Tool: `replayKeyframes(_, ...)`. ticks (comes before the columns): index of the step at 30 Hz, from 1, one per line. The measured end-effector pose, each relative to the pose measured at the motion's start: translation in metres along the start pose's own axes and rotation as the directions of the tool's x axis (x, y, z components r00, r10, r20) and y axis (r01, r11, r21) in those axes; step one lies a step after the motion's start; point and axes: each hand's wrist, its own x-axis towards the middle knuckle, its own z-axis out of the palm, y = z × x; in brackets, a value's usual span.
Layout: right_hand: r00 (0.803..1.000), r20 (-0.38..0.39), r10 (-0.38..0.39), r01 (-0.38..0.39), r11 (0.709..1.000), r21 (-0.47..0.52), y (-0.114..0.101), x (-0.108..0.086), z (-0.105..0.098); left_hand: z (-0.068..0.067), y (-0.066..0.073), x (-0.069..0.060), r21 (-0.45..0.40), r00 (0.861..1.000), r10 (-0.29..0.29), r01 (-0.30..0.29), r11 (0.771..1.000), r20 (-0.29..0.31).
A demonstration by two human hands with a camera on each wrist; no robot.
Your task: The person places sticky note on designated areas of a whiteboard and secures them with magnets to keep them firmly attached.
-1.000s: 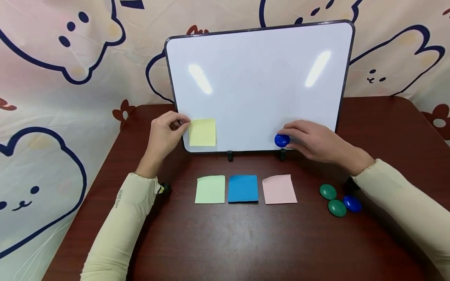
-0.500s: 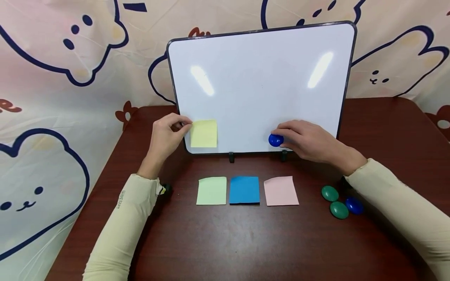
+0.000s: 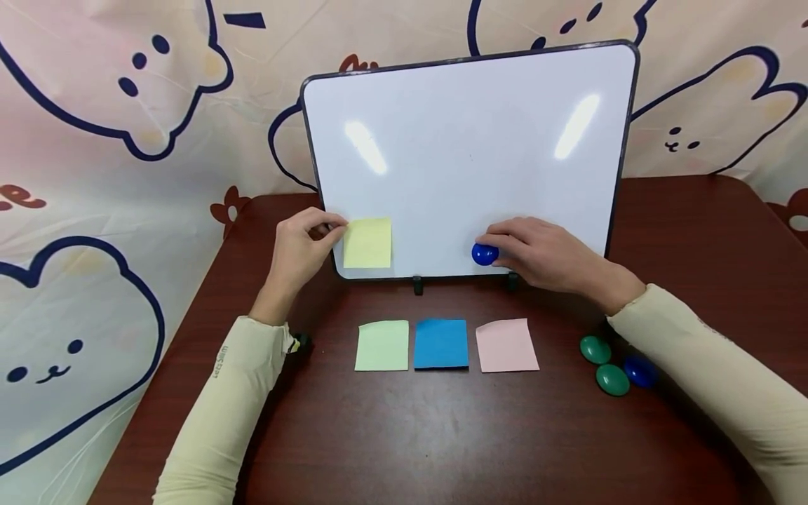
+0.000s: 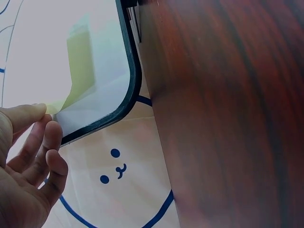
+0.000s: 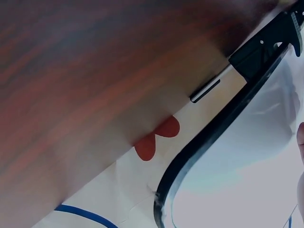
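A whiteboard [image 3: 467, 154] with a dark frame stands on the table. At its lower left is a yellow sticky note [image 3: 368, 243]; my left hand [image 3: 301, 242] pinches the note's left edge between thumb and forefinger. The left wrist view shows that note [image 4: 81, 66] bending away from the board toward the fingertips. Between the thumb and fingers of my right hand [image 3: 549, 254] is a round blue magnet [image 3: 484, 254], held in front of the board's lower right part. Whether the magnet touches the board I cannot tell. Only a sliver of the right hand shows in the right wrist view.
Green [image 3: 382, 346], blue [image 3: 440, 344] and pink [image 3: 507, 345] sticky notes lie in a row before the board. Two green magnets [image 3: 612, 379] and another blue magnet [image 3: 640, 370] lie by the right forearm. Black feet [image 3: 418, 285] hold the board; a patterned cloth [image 3: 95, 189] hangs behind.
My right hand has moved left along the board's lower part with the blue magnet. The left hand keeps its pinch on the yellow note; the view has shifted slightly.
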Motion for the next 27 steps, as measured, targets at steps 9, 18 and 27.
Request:
replayKeyframes(9,1.000,-0.028,0.006,-0.006,1.000,-0.004,0.003,0.002,-0.003,0.001,0.000,0.000,-0.005,1.000,-0.021,0.021,1.000,0.008)
replayKeyframes(18,0.999,-0.048,0.013,-0.012,1.000,0.019,-0.001,0.011,-0.010,0.000,0.000,-0.001,0.008,1.000,-0.010,0.010,1.000,0.000)
replayKeyframes(27,1.000,-0.021,0.003,-0.002,1.000,0.030,-0.012,0.021,-0.009,0.000,0.001,-0.001,0.006,1.000,-0.019,0.019,1.000,0.004)
